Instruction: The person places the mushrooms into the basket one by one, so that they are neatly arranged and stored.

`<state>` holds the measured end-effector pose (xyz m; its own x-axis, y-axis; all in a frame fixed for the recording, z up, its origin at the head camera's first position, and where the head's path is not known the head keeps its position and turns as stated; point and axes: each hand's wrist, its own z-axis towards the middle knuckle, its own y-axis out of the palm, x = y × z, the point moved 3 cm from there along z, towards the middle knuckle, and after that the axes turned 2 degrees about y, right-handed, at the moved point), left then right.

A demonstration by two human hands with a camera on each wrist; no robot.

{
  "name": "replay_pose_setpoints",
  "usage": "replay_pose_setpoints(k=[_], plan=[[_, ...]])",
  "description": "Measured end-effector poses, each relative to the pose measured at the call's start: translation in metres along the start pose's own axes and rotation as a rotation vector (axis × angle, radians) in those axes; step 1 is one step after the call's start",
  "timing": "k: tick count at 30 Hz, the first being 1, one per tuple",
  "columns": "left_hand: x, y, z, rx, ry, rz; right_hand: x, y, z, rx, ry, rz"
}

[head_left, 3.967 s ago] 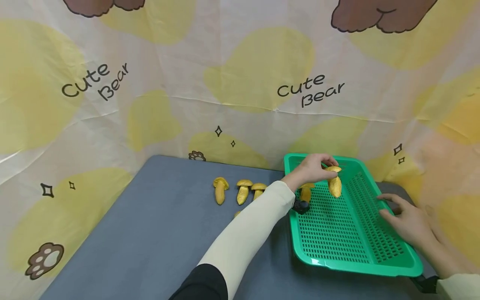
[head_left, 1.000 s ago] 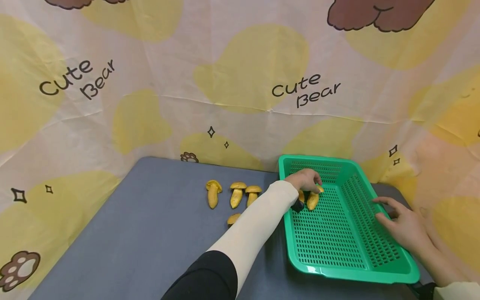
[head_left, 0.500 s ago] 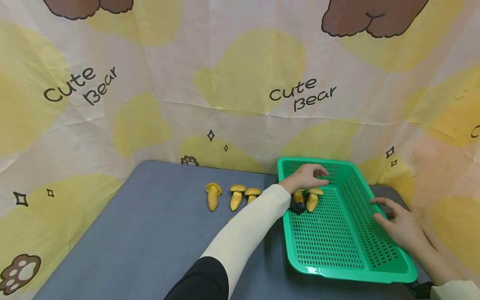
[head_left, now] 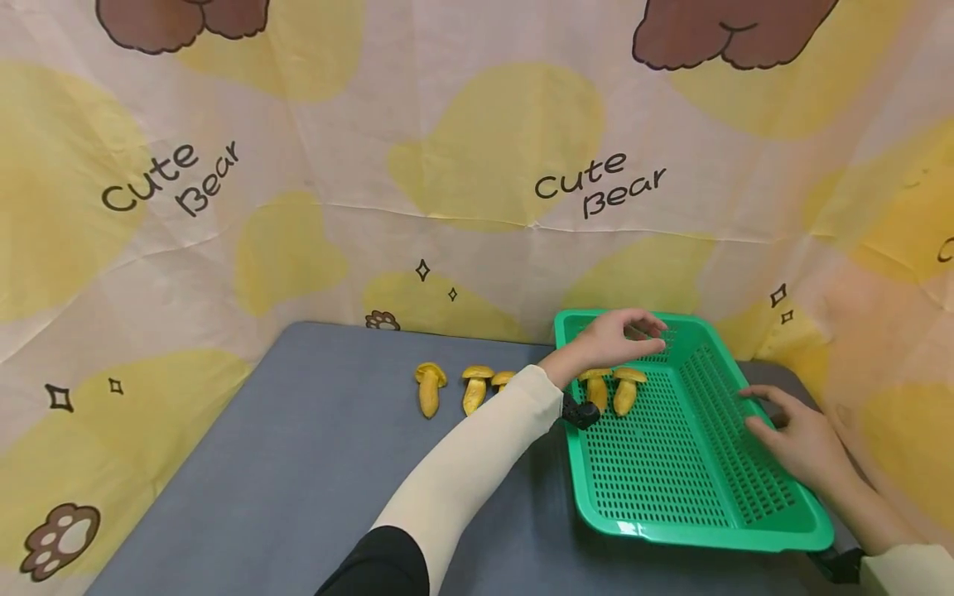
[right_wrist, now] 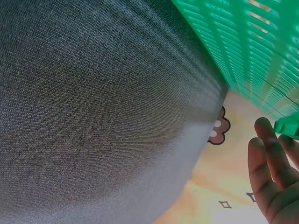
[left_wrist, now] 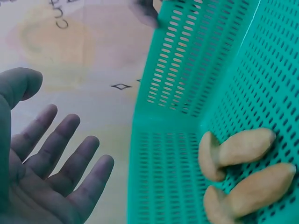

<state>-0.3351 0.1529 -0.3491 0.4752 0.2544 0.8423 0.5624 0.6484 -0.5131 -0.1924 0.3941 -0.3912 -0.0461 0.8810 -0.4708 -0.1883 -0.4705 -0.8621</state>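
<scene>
Mushrooms [head_left: 627, 393], two of them, lie in the green basket [head_left: 708, 538] just below the left hand [head_left: 614, 339], which hovers empty, fingers loose; the right hand [head_left: 801, 439] lies relaxed by the rim. Left of both hands, three more mushrooms [head_left: 474, 391] show on the bench [head_left: 313, 463]. Filling seems underway; next likely calls for a leftward reach and pinch.

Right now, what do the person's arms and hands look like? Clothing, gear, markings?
Left hand and right hand: bare, no gloves. The left arm's cream sleeve turns into a black upper section; a black device sits by that wrist. On the right, a cream cuff and a dark wrist item show. No cables or markings visible.
</scene>
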Motion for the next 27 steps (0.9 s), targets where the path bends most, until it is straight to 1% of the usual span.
replay_pose_setpoints(k=[3, 6, 10, 13, 18, 22, 24, 27], plan=[[0.006, -0.010, -0.011, -0.014, 0.044, 0.072, -0.001, 0.000, 0.001, 0.001, -0.001, -0.007], [0.009, -0.019, -0.024, -0.026, 0.088, 0.118, -0.001, 0.000, 0.001, 0.002, -0.004, -0.008], [0.008, -0.030, -0.041, -0.035, 0.125, 0.172, -0.001, -0.001, 0.000, 0.013, -0.016, -0.001], [0.005, -0.037, -0.053, -0.047, 0.140, 0.217, 0.000, 0.000, -0.001, 0.017, -0.016, 0.003], [-0.002, -0.047, -0.071, -0.061, 0.141, 0.246, 0.001, 0.000, -0.001, 0.017, -0.013, 0.009], [-0.011, -0.053, -0.087, -0.045, 0.136, 0.249, 0.000, -0.001, -0.001, -0.001, -0.004, 0.010], [-0.017, -0.055, -0.096, -0.032, 0.124, 0.251, 0.000, -0.002, 0.000, -0.015, 0.000, 0.006], [-0.025, -0.059, -0.111, -0.006, 0.084, 0.254, -0.002, -0.002, 0.000, -0.027, 0.003, 0.000]])
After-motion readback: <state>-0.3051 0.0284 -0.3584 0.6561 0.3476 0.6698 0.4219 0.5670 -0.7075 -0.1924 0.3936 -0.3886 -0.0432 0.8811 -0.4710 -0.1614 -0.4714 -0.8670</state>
